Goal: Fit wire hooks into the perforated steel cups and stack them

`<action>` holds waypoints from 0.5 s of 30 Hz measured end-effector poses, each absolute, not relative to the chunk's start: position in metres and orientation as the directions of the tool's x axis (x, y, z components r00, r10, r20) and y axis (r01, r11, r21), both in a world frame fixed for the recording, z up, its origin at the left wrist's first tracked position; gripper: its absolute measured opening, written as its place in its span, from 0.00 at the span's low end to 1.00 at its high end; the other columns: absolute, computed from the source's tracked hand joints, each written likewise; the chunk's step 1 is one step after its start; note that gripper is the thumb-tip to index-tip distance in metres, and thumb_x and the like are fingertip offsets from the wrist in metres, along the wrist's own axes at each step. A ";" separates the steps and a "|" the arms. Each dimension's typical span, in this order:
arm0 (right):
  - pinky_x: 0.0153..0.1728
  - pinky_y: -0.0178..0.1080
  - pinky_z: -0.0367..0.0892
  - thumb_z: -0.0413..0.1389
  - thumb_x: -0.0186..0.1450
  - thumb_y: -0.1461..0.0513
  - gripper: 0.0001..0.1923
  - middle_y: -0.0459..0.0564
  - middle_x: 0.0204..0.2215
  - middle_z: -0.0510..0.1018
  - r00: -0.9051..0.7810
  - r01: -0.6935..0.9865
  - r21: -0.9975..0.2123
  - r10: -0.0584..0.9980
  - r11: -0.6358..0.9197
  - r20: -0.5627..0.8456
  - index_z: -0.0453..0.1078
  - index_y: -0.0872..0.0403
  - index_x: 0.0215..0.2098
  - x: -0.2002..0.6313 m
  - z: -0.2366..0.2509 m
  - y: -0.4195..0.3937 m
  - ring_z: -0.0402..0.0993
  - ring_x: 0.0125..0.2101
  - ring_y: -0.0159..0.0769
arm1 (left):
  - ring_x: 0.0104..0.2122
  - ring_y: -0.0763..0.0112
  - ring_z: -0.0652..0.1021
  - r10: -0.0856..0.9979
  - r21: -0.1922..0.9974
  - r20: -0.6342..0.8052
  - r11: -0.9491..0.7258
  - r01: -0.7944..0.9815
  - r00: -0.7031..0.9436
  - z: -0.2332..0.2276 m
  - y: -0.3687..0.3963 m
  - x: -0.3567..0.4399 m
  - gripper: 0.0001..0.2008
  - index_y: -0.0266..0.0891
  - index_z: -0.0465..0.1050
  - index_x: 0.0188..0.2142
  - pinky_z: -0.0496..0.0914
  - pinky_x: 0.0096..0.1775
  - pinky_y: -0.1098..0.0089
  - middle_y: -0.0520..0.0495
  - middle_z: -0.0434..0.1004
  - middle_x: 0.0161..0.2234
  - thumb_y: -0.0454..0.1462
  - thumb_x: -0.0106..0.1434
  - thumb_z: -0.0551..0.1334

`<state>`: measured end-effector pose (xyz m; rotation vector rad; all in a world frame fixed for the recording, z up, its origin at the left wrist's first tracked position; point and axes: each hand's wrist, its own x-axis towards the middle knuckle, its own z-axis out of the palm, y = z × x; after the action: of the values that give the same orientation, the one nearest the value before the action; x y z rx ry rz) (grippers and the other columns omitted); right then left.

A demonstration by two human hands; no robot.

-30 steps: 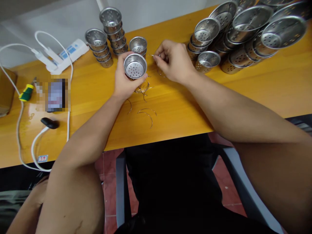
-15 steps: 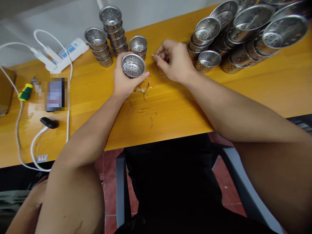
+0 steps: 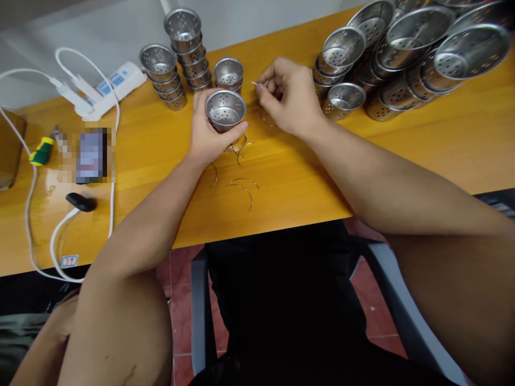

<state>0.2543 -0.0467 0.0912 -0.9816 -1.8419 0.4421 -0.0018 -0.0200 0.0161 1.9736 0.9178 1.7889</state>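
Observation:
My left hand [image 3: 207,128] is wrapped round a perforated metal cup [image 3: 225,110], its mouth tipped up toward me and its thumb along the near side. To the right, my right hand [image 3: 287,96] pinches a thin curved wire [image 3: 253,82] between thumb and fingers; one tip of the wire points toward the cup without touching it. Several loose curved wires [image 3: 243,185] lie on the table below the left hand, some partly hidden by it. A short stack of the same cups [image 3: 228,75] stands just behind the held one.
Stacked perforated cups [image 3: 187,59] stand at the back left, with many more cups [image 3: 402,59] at the back right. A white power strip [image 3: 110,91] with cables, a phone [image 3: 90,155], a green-yellow handled tool [image 3: 42,151] and a black object [image 3: 81,202] occupy the left of the wooden table [image 3: 289,187].
The held cup has shifted slightly right with my left hand. My right hand has moved a little up and to the right, still pinching the wire.

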 end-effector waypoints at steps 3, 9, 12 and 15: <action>0.37 0.55 0.68 0.65 0.78 0.36 0.22 0.48 0.31 0.76 -0.223 0.428 -0.666 0.785 0.611 0.578 0.70 0.38 0.38 0.253 0.094 -0.051 0.70 0.32 0.53 | 0.63 0.35 0.86 0.696 0.683 0.717 -0.711 0.170 0.031 0.011 -0.016 -0.002 0.40 0.65 0.78 0.58 0.84 0.62 0.28 0.45 0.87 0.54 0.58 0.51 0.92; 0.39 0.54 0.65 0.68 0.72 0.34 0.24 0.49 0.29 0.76 -0.214 0.420 -0.697 0.810 0.581 0.546 0.70 0.39 0.37 0.254 0.095 -0.048 0.67 0.32 0.50 | 0.58 0.38 0.89 0.721 0.709 0.686 -0.692 0.137 0.097 0.009 -0.016 0.001 0.42 0.68 0.75 0.62 0.86 0.60 0.28 0.49 0.90 0.52 0.57 0.53 0.91; 0.39 0.53 0.64 0.67 0.73 0.35 0.24 0.49 0.30 0.76 -0.208 0.436 -0.699 0.819 0.567 0.534 0.69 0.39 0.37 0.253 0.096 -0.049 0.67 0.33 0.51 | 0.63 0.38 0.88 0.710 0.702 0.700 -0.704 0.108 0.073 0.011 -0.017 0.003 0.42 0.70 0.74 0.65 0.85 0.65 0.29 0.49 0.89 0.55 0.58 0.57 0.89; 0.38 0.52 0.65 0.66 0.75 0.36 0.24 0.49 0.31 0.75 -0.216 0.439 -0.684 0.808 0.582 0.549 0.69 0.41 0.37 0.253 0.097 -0.051 0.67 0.33 0.49 | 0.69 0.39 0.85 0.761 0.760 0.638 -0.647 0.059 0.118 0.013 -0.018 0.002 0.39 0.69 0.74 0.65 0.85 0.67 0.32 0.47 0.88 0.58 0.58 0.60 0.87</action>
<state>0.2529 -0.0509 0.0967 -1.0116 -1.8487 0.4796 0.0018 -0.0182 0.0125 1.8265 0.7935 1.5781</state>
